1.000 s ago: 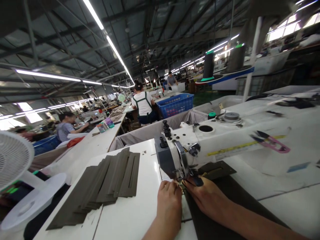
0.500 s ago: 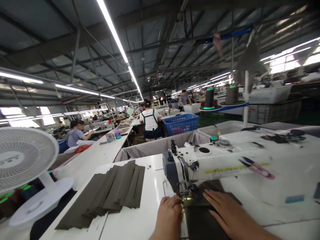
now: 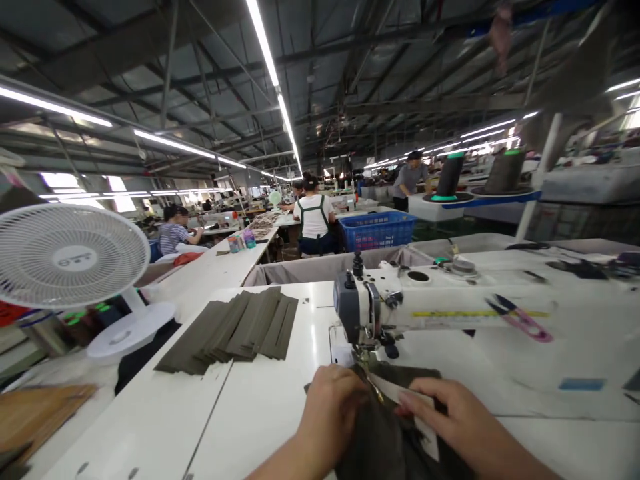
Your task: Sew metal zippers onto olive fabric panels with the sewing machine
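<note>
My left hand [image 3: 327, 413] and my right hand [image 3: 450, 417] both grip a dark olive fabric piece [image 3: 380, 440] with a pale strip along it, bunched up in front of the needle of a white sewing machine [image 3: 430, 303]. The fabric's far end lies under the presser foot [image 3: 367, 350]. A fanned stack of dark olive fabric strips [image 3: 235, 330] rests on the white table [image 3: 165, 427] to the left of my hands.
A white desk fan [image 3: 70, 257] stands at the left. Pink-handled thread snips [image 3: 523, 319] lie on the machine arm. Thread cones [image 3: 450, 175] stand behind it. A blue basket [image 3: 377, 230] and other people at sewing stations are farther back.
My hands have pulled back from the needle toward me and gathered the fabric, which lay flat before. The view has shifted, bringing the fan further into sight.
</note>
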A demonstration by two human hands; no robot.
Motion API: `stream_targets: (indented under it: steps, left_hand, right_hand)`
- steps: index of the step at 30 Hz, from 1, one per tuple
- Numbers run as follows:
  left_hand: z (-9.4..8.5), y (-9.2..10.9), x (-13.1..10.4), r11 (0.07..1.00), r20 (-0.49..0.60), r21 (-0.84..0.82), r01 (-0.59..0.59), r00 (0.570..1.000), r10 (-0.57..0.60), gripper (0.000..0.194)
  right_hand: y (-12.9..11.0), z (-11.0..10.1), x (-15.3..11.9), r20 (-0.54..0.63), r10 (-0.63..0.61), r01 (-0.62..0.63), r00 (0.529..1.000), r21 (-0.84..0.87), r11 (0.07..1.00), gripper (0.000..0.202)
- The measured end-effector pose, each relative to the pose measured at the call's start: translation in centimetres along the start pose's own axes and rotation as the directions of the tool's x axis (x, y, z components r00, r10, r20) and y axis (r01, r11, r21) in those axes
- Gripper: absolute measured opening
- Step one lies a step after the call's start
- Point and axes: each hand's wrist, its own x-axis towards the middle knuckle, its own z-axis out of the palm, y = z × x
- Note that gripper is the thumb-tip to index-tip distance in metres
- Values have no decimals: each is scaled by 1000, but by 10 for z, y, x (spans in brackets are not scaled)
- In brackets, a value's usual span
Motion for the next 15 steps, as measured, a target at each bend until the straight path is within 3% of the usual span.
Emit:
stream_targets:
  steps: [3,8,15]
  left_hand:
    - [-1,1,7,993,35,-55,-101,994,103,32]
    - [4,-7,20,975,152,-23,-219,963,220,27]
    - [7,-10,31,895,197,152,-419,900,388,3]
  right_hand:
    - [-2,-9,1,-2,22,-23,1000,-56,998,44]
    - [-3,-7,-4,-30,-6,2,1000,-146,989,42]
    - [-9,-15,3,-61,-85,68,995,-241,968,40]
